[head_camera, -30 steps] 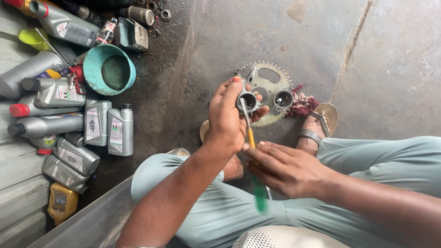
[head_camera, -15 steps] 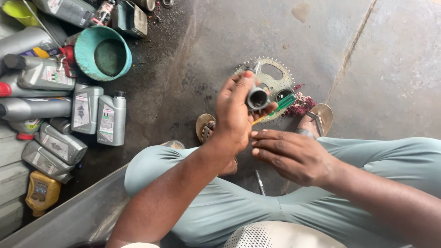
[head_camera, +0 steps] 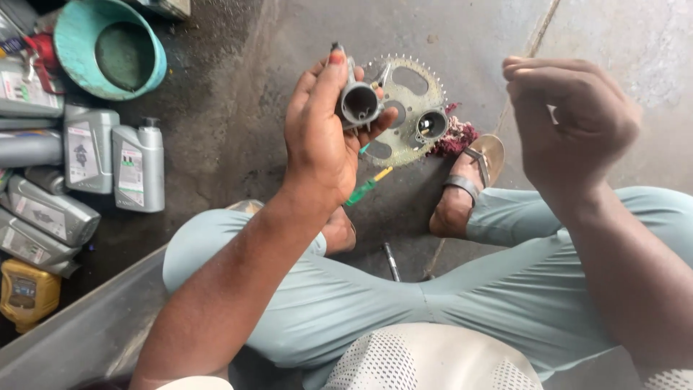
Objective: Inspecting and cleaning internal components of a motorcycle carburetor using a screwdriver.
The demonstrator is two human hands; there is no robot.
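Note:
My left hand (head_camera: 317, 144) is raised and grips a small grey metal carburettor body (head_camera: 359, 103), its round bore facing me. Lifted at the right, my right hand (head_camera: 570, 123) has its fingers curled together; nothing shows between them. Below, on the concrete floor, lies a toothed sprocket (head_camera: 404, 133) with a small round metal cup (head_camera: 432, 124) resting on it. A screwdriver with a green and yellow handle (head_camera: 364, 189) lies on the floor beside my left wrist. I sit cross-legged in pale green trousers.
A reddish rag (head_camera: 455, 137) lies by the sprocket, next to my sandalled foot (head_camera: 469, 188). Several grey oil bottles (head_camera: 137, 166), a teal bowl (head_camera: 68, 36) and a yellow can (head_camera: 27, 292) crowd the left. A thin metal rod (head_camera: 390, 261) lies by my knee.
My right hand has let go of the screwdriver, which now lies on the floor, and has risen to the right. My left hand has lifted the carburettor body closer to me.

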